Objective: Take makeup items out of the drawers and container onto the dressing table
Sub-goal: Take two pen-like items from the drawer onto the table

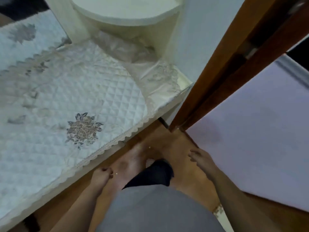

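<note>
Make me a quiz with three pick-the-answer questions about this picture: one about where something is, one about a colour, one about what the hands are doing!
1. Where is the embroidered flower on the quilted cloth?
A. near the lace front edge
B. on the round shelf
C. on the floor

2. What colour is the door frame?
A. blue
B. brown
C. white

3. What is in the left hand and right hand?
A. a brush each
B. one bottle
C. nothing

Answers:
1 A, the flower sits close to the scalloped lace.
2 B, the frame is brown wood.
3 C, both hands hang bare over the floor.
</note>
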### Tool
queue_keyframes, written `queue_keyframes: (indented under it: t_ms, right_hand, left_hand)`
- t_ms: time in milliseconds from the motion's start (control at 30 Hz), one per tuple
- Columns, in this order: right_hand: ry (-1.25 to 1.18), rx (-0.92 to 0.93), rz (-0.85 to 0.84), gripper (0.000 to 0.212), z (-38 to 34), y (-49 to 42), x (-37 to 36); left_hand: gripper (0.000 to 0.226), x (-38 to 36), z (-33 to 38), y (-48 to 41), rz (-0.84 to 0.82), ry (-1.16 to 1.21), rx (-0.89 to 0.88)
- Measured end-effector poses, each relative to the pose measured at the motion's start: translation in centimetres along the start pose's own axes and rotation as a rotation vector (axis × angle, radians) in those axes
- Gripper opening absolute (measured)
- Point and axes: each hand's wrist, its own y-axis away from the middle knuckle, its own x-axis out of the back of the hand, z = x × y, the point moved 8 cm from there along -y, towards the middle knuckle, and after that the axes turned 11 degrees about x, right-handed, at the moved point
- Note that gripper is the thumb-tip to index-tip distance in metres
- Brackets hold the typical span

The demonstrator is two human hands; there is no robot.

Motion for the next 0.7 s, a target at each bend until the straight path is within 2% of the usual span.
queue_keyframes:
  t_ms: [67,133,233,400,500,567,700]
  right_hand:
    - [0.088,0.047,-0.108,0.013,-3.1,-2.7,-0.5]
    - [0.092,0.096,-0.186,0.01,-5.4,-5.0,-0.8]
    - [0.05,0.069,-0.274,0.026,-7.4,-7.8,-1.4]
    - [-0.284,-0.143,-0.4,0.04,-7.9,-10.8,-4.7]
    - [-0.387,-0.197,-0.472,0.056,-8.2,-12.5,-7.1]
    - [-0.476,-0.218,-0.494,0.073,-8.6,-13.4,-8.6]
    - [-0.713,-0.257,-0.443,0.042,-9.5,-15.4,-10.6]
  left_hand:
    - [0.021,-0.6,0.4,0.2,0.018,0.09,0.06]
    - [0.024,-1.4,1.8,0.8,0.033,0.146,0.051]
    - [0.015,-1.3,4.3,2.8,0.133,0.073,0.004]
    - [0.024,0.4,8.8,10.2,0.444,0.076,-0.177]
    - [0.031,0.4,11.9,12.8,0.702,-0.094,-0.373]
    - [0.039,-0.2,13.5,12.2,0.778,-0.203,-0.44]
    - [0.046,-2.0,15.3,8.5,0.732,-0.249,-0.419]
